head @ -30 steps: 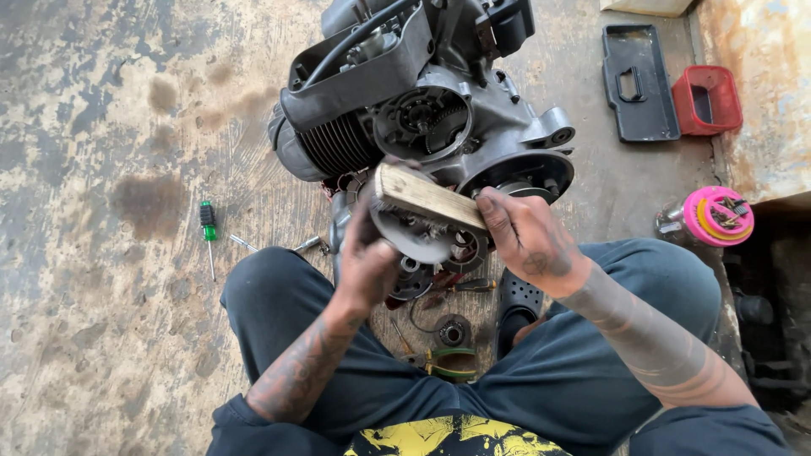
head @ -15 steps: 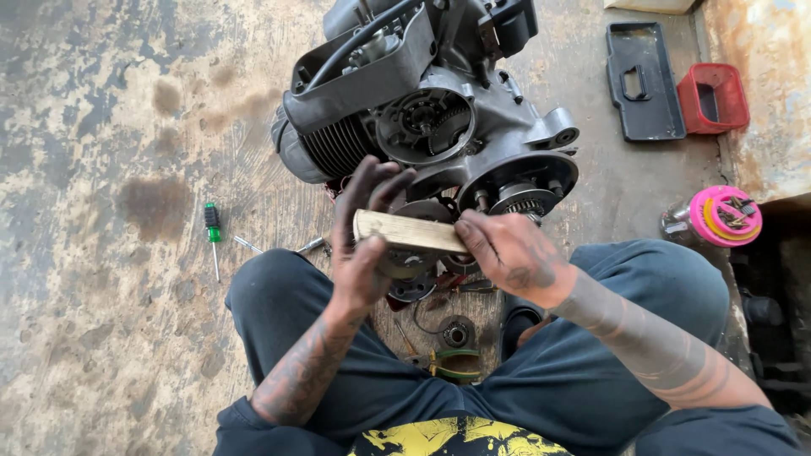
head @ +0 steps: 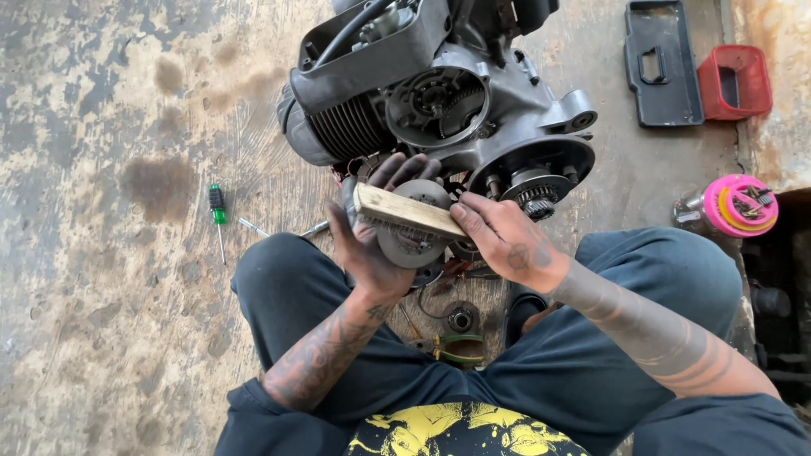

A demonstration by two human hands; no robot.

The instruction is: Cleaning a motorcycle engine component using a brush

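Left hand (head: 372,253) cups a round grey metal engine part (head: 411,232) from below, grip wrapped around it with the fingertips curling over its top edge at about 12 o'clock. Right hand (head: 507,241) pinches one end of a flat wooden-backed brush (head: 407,211), grip shut on it, the brush lying across the part's upper face with its bristles down and touching the metal. Both sit over the person's lap, just in front of a scooter-type engine block (head: 439,101) that stands on the concrete floor (head: 101,279) at 12 o'clock from the hands. A green-handled screwdriver (head: 217,207) lies on the floor at 9 o'clock, well apart; a second metal tool shaft (head: 253,226) lies between it and the knee. At 6 o'clock, between the legs, are green-handled pliers (head: 452,348) and a small round part (head: 460,318). At 2 o'clock a black tray (head: 659,67) and a red box (head: 733,80); at 3 o'clock a pink round container (head: 742,205). Risks, judged: the part is held only in a cupped palm, so a hard brush stroke could push it out and drop it onto the loose bits below; left fingertips sit right beside the bristles and may get scraped; the brush is held only by its end, so it could twist or slip off the rim; loosened grit could fall into the open engine housing nearby.
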